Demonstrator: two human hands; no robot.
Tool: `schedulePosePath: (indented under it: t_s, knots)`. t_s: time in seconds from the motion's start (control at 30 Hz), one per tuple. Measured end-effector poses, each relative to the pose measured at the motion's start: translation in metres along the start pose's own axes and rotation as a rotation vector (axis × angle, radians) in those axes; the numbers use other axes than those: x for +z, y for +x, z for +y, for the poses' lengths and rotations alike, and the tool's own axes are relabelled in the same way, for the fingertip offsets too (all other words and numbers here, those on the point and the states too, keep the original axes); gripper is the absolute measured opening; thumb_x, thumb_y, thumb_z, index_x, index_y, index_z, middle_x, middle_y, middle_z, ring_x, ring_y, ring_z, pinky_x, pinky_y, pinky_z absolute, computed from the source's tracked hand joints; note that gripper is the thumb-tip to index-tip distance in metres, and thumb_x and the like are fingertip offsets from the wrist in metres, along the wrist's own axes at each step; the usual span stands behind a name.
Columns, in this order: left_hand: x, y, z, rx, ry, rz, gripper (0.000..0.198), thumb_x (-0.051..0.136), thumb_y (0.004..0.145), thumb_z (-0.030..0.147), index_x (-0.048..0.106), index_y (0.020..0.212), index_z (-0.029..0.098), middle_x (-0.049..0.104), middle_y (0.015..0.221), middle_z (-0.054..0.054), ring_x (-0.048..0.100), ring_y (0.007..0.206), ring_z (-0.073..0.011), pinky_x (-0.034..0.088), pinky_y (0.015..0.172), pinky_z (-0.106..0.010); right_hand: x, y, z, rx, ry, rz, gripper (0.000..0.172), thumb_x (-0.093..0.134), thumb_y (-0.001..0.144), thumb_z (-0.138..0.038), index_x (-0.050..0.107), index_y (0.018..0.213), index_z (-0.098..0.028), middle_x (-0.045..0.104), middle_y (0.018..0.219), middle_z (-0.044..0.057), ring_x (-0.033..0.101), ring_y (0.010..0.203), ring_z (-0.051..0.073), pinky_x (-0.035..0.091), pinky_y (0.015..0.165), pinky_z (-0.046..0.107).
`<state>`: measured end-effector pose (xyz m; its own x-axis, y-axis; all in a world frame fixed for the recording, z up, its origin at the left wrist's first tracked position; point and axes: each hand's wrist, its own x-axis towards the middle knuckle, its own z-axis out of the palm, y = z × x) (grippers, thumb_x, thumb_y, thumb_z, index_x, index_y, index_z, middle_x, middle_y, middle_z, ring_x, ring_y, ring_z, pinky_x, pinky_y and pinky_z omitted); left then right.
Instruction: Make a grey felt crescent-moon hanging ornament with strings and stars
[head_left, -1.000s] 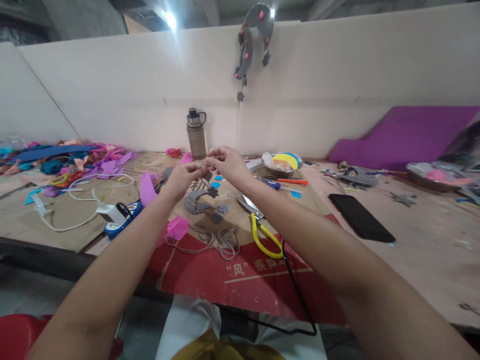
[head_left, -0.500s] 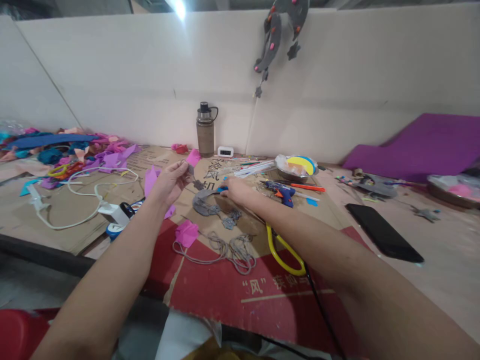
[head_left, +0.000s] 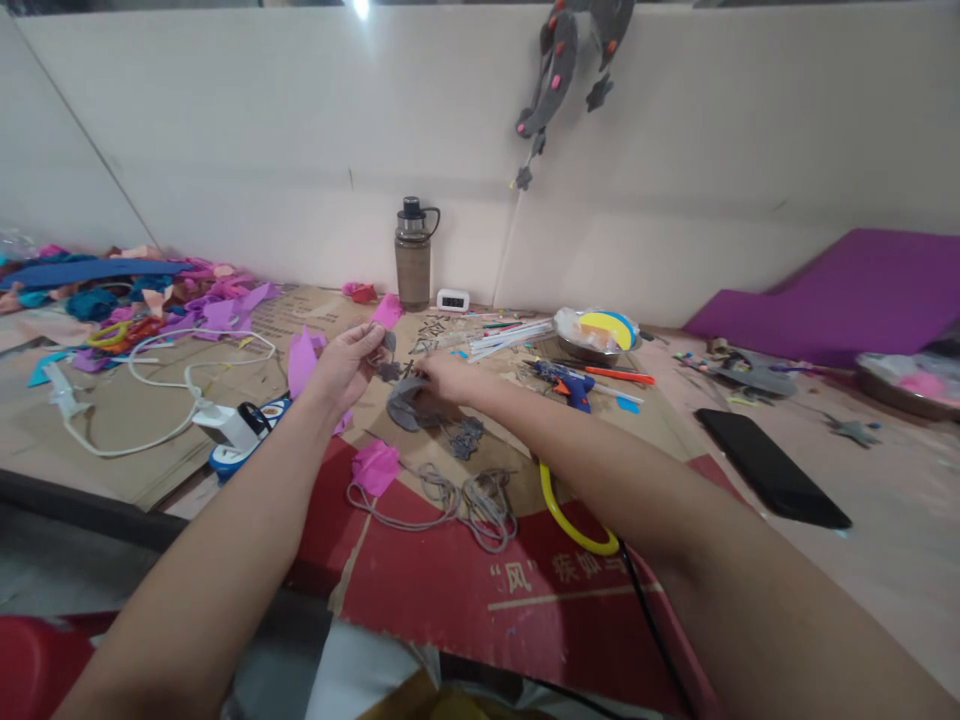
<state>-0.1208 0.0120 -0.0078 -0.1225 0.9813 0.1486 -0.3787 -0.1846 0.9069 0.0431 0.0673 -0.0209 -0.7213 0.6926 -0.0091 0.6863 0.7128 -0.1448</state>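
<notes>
My left hand (head_left: pixel 346 366) pinches a small grey felt piece (head_left: pixel 389 342) between thumb and fingertips, above the cardboard. A small dark grey shape (head_left: pixel 389 371) hangs or lies just below it; I cannot tell which. My right hand (head_left: pixel 444 379) is closed over the right side of a grey felt crescent (head_left: pixel 403 406), its fingertips partly hidden, so what they grip does not show. Grey felt stars (head_left: pixel 466 437) lie beside the right wrist. Nearer to me are a loose bundle of grey cord (head_left: pixel 487 505) and a pink scrap (head_left: pixel 376 467).
A blue glue gun (head_left: pixel 570 384), yellow-handled scissors (head_left: pixel 562 515) and a black phone (head_left: pixel 772 467) lie to the right. Behind stand a water bottle (head_left: pixel 413 260), a small clock (head_left: pixel 453 300) and a metal bowl (head_left: pixel 596 350). A white cable (head_left: pixel 161 448) and felt scraps spread left.
My right hand has moved left, from beside a blue piece onto the crescent. My left hand stays nearly in place, still pinching the grey piece. The view has tilted slightly.
</notes>
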Motion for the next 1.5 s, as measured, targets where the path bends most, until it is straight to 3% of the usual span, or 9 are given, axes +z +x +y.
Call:
schedulePosePath:
  t_s: [0.27, 0.43, 0.5, 0.73, 0.93, 1.0, 1.2, 1.33, 1.5]
  knots:
    - [-0.001, 0.000, 0.000, -0.012, -0.064, -0.004, 0.019, 0.077, 0.068, 0.019, 0.059, 0.071, 0.013, 0.059, 0.060, 0.003, 0.050, 0.048, -0.0048, 0.041, 0.047, -0.016, -0.007, -0.006, -0.008, 0.208, 0.066, -0.085, 0.021, 0.068, 0.073, -0.028, 0.072, 0.089, -0.016, 0.073, 0.082, 0.008, 0.065, 0.072, 0.021, 0.044, 0.058, 0.024]
    - [0.001, 0.000, 0.000, -0.014, -0.096, 0.029, 0.015, 0.074, 0.071, 0.016, 0.060, 0.072, 0.012, 0.057, 0.056, 0.003, 0.052, 0.047, -0.0052, 0.041, 0.047, -0.016, -0.002, -0.032, -0.009, 0.291, 0.113, 0.047, 0.031, 0.057, 0.083, -0.034, 0.064, 0.105, -0.012, 0.071, 0.098, 0.013, 0.065, 0.082, 0.021, 0.044, 0.063, 0.024]
    - [0.002, 0.000, 0.000, -0.012, -0.106, 0.036, 0.013, 0.072, 0.072, 0.015, 0.060, 0.072, 0.012, 0.057, 0.056, 0.003, 0.052, 0.047, -0.0053, 0.041, 0.046, -0.016, 0.001, -0.045, -0.006, 0.267, 0.146, 0.099, 0.030, 0.054, 0.086, -0.036, 0.062, 0.103, -0.013, 0.070, 0.095, 0.012, 0.064, 0.082, 0.021, 0.043, 0.064, 0.025]
    - [-0.001, 0.001, -0.002, -0.022, -0.081, -0.011, 0.015, 0.073, 0.073, 0.018, 0.059, 0.070, 0.012, 0.060, 0.061, 0.001, 0.052, 0.049, -0.0056, 0.042, 0.047, -0.016, 0.007, -0.086, -0.026, 0.054, 0.126, 0.001, 0.026, 0.058, 0.082, -0.036, 0.065, 0.095, -0.014, 0.068, 0.096, 0.013, 0.062, 0.087, 0.023, 0.042, 0.071, 0.028]
    - [-0.002, -0.001, -0.003, -0.042, -0.089, -0.046, 0.018, 0.076, 0.068, 0.019, 0.061, 0.074, 0.012, 0.060, 0.064, 0.001, 0.056, 0.056, -0.0080, 0.044, 0.049, -0.019, -0.004, -0.097, -0.054, -0.025, 0.302, -0.077, 0.024, 0.053, 0.085, -0.037, 0.067, 0.088, -0.018, 0.068, 0.078, 0.005, 0.058, 0.066, 0.016, 0.037, 0.057, 0.027]
    - [-0.001, -0.003, -0.003, -0.081, -0.074, -0.075, 0.019, 0.077, 0.066, 0.021, 0.062, 0.075, 0.013, 0.060, 0.064, 0.002, 0.056, 0.056, -0.0086, 0.045, 0.050, -0.020, -0.011, -0.094, -0.048, -0.026, 0.369, -0.009, 0.020, 0.052, 0.086, -0.032, 0.067, 0.082, -0.018, 0.066, 0.073, 0.003, 0.056, 0.063, 0.014, 0.037, 0.058, 0.027]
    - [0.007, -0.010, -0.008, -0.158, -0.011, -0.234, 0.023, 0.080, 0.065, 0.026, 0.067, 0.078, 0.012, 0.061, 0.067, 0.000, 0.055, 0.059, -0.0077, 0.046, 0.057, -0.020, -0.035, -0.067, -0.016, -0.079, 0.597, 0.556, 0.018, 0.053, 0.084, -0.018, 0.064, 0.099, -0.016, 0.065, 0.087, 0.004, 0.057, 0.078, 0.014, 0.044, 0.072, 0.028]
    - [0.012, -0.012, -0.016, -0.181, 0.042, -0.324, 0.028, 0.082, 0.063, 0.030, 0.069, 0.080, 0.013, 0.060, 0.068, 0.001, 0.054, 0.058, -0.0066, 0.045, 0.059, -0.020, -0.041, -0.054, -0.012, -0.223, 0.633, 0.547, 0.025, 0.053, 0.084, -0.015, 0.066, 0.106, -0.017, 0.066, 0.101, 0.007, 0.058, 0.089, 0.014, 0.045, 0.079, 0.029]
    - [0.014, -0.012, -0.022, -0.122, 0.178, -0.254, 0.027, 0.082, 0.061, 0.034, 0.070, 0.074, 0.014, 0.058, 0.062, 0.002, 0.049, 0.052, -0.0047, 0.037, 0.052, -0.018, -0.041, -0.049, -0.015, -0.142, 0.643, 0.467, 0.013, 0.059, 0.081, -0.018, 0.070, 0.086, -0.015, 0.068, 0.085, 0.004, 0.059, 0.080, 0.014, 0.044, 0.075, 0.028]
